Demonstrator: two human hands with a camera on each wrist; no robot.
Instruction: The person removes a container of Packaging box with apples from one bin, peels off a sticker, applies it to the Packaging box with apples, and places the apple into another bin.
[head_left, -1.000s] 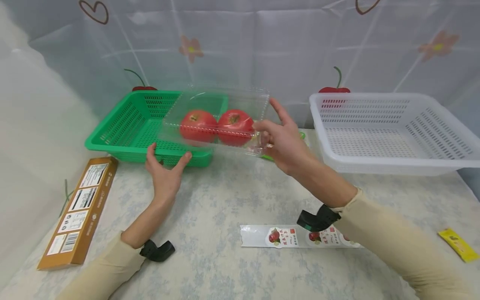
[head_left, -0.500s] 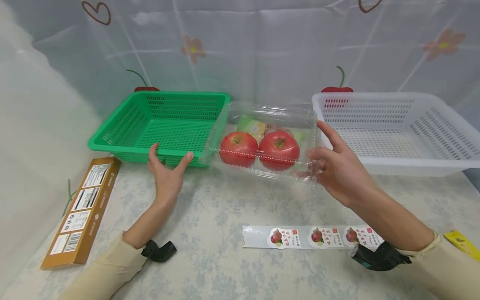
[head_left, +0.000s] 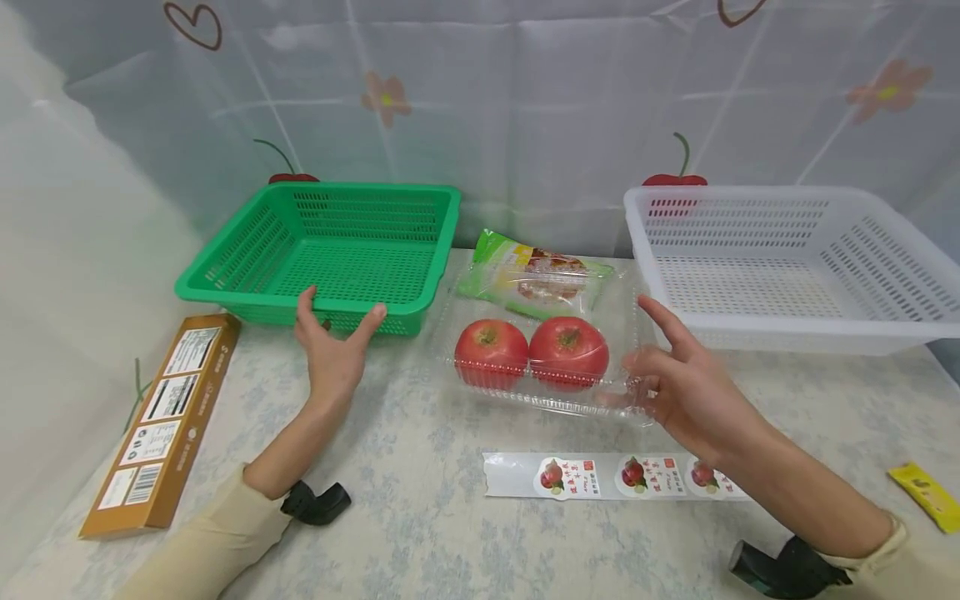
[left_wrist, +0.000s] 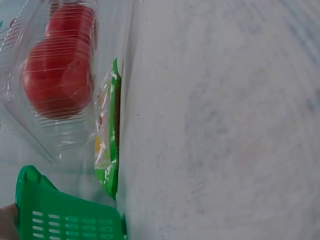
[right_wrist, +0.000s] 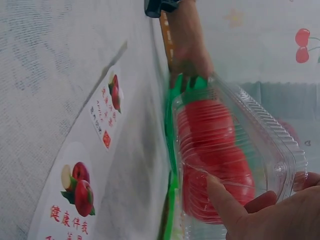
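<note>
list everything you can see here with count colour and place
green basket: 1, green, back left
white basket: 1, white, back right
clear container: 1, transparent, centre
apples: 2, red, inside container
snack packet: 1, green and white, behind container
sticker strip: 1, whitish, nearer than container
box: 1, brown, left
small packet: 1, yellow, right
tablecloth: 1, pale patterned, underneath
backdrop: 1, pale grey, behind
wrist cameras: 2, black, one per wrist
left hand: 1, beige-sleeved, touching green basket's front
right hand: 1, beige-sleeved, gripping container's right side

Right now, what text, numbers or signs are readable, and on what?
"健康伴" on the white sticker strip; next character and smaller print unclear.
Brown box: labels too small to read.
Green bag, yellow packet: print too small or blurred.
Clear container: no text visible.
</note>
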